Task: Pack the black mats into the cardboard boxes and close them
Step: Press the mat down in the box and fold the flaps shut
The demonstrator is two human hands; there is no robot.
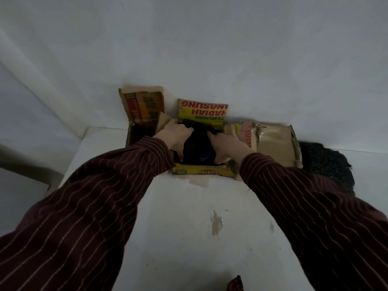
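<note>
While the left hand [176, 134] and the right hand [227, 142] are gripping the bunched black mat [197, 144] with curled fingers [187, 129] inside the open yellow cardboard box [206, 172], it is probably needing even downward pressing, keeping the flaps [202, 110] free

- Three cardboard boxes, count them — left box [144, 110], middle box [202, 111], right box [275, 145].
- Two black mats — middle mat [197, 143] down in the middle box, right mat [327, 164] out beyond the right box.
- Two hands: left hand [176, 133], right hand [226, 141].
- Two striped sleeves: left sleeve [94, 196], right sleeve [315, 206].
</note>
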